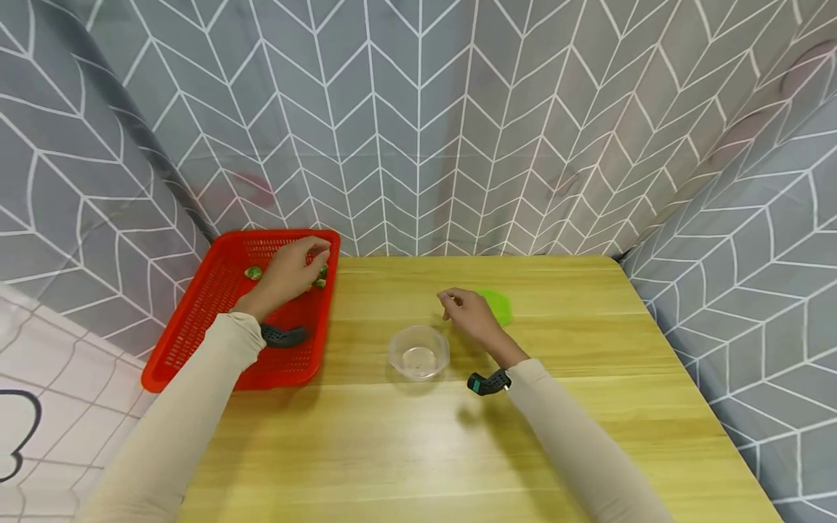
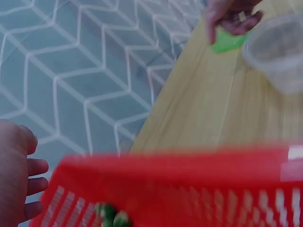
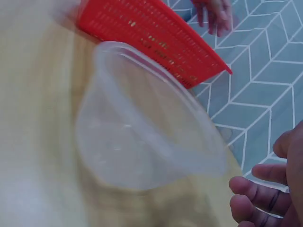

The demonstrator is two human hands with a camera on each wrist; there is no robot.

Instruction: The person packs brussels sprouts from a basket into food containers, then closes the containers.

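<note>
My left hand [image 1: 290, 269] is over the red plastic basket [image 1: 225, 272], its fingers loosely bent and nothing between them. Small green pieces [image 1: 253, 273], leafy like little sprouts, lie in the basket; two also show as green lumps [image 2: 108, 213] in the left wrist view, blurred. On the table, a clear plastic bowl [image 1: 418, 354] stands upright, with no contents visible. My right hand [image 1: 472, 314] hovers just right of and behind the bowl, fingers relaxed and holding nothing. Partly hidden behind that hand is a flat bright green object [image 1: 498, 306].
The wooden table [image 1: 405, 450] carries the basket at its left side and the bowl near the middle. A grey curtain [image 1: 418, 145] with white chevron lines hangs along the back and sides. Each wrist wears a dark strap [image 1: 489, 383].
</note>
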